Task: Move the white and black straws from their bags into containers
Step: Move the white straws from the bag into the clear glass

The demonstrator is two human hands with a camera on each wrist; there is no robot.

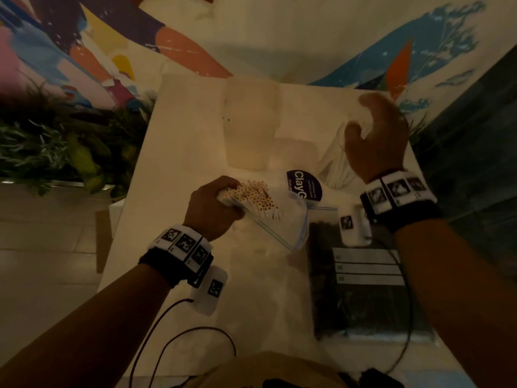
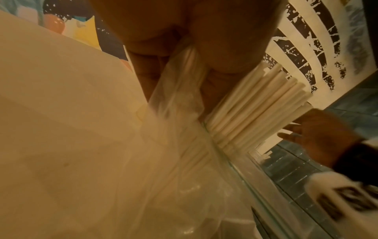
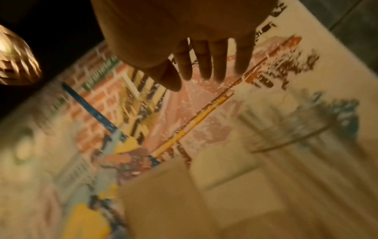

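Observation:
My left hand (image 1: 214, 207) grips a bundle of white straws (image 1: 251, 197) whose open ends stick out of the mouth of a clear zip bag (image 1: 292, 228). In the left wrist view the hand (image 2: 184, 40) clamps the white straws (image 2: 255, 110) together with the bag's plastic (image 2: 184, 161). My right hand (image 1: 375, 135) hovers with straight, spread fingers (image 3: 204, 64) and holds nothing, above a clear cup (image 1: 334, 163). A bag of black straws (image 1: 363, 303) with a white label lies flat at the near right. A tall translucent container (image 1: 251, 127) stands at the back middle.
The white table (image 1: 181, 163) has a round dark sticker (image 1: 303, 186) lying between bag and cup. Green plants (image 1: 56, 152) stand beyond the left edge and a painted wall (image 1: 307, 37) is behind. Black cables (image 1: 181, 345) trail off my wrists near the front edge.

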